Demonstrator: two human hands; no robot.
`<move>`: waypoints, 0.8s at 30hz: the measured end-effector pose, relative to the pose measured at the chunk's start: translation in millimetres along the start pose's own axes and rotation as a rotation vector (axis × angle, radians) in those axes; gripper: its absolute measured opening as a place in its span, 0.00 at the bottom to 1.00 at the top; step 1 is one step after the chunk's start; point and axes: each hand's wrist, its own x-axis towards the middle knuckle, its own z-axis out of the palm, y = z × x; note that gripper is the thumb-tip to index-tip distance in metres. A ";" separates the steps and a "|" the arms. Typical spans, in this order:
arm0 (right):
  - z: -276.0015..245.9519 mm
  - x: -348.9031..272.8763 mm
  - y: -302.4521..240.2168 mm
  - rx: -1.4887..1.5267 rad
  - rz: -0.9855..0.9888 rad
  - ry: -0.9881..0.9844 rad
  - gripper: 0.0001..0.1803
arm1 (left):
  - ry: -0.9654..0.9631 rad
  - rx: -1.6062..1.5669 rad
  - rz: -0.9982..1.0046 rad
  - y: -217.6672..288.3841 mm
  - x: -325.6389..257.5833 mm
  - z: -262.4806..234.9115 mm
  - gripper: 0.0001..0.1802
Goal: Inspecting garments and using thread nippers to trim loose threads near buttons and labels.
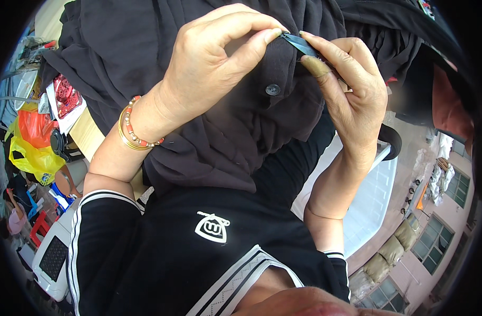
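The left hand [214,60] is bent, with the pointing finger and thumb pinched close together. They grip a tiny bit of the soft, very dark cloth [209,142] at its ribbed edge. I cannot tell if a thread is in the pinch too.

The right hand [354,92] is half curled. Its thumb and fingers squeeze a small pair of blue-grey metal snips [301,45]. There is a yellow-brown cover [315,66] on the end of its thumb. The snips point to the left, and their tips are right by the left fingertips. They sit between the two hands, near the top, over the dark cloth.

The cloth lies in big, loose folds in front of the person, under both hands and down to the lap. A round, dark, shiny button [272,90] is on it, just below the snips, in between the hands.

An orange bracelet with beads [127,120] and a thin gold bangle [122,131] go around the left wrist.
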 end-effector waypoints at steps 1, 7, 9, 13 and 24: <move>-0.3 -0.4 -0.5 0.001 0.000 -0.001 0.16 | 0.000 0.000 -0.001 0.3 0.2 0.3 0.08; -2.9 -1.3 -4.5 -0.049 0.020 -0.020 0.17 | -0.006 0.063 0.035 1.7 2.0 0.3 0.07; -2.6 -2.5 -4.4 -0.043 -0.010 -0.030 0.19 | 0.000 0.045 0.028 1.7 1.7 1.1 0.07; -2.9 -2.5 -3.4 -0.043 -0.032 -0.025 0.19 | -0.001 0.068 0.052 0.7 2.0 0.4 0.07; -5.5 -5.8 1.6 -0.007 -0.015 -0.034 0.19 | -0.016 0.050 0.026 2.6 0.8 1.8 0.07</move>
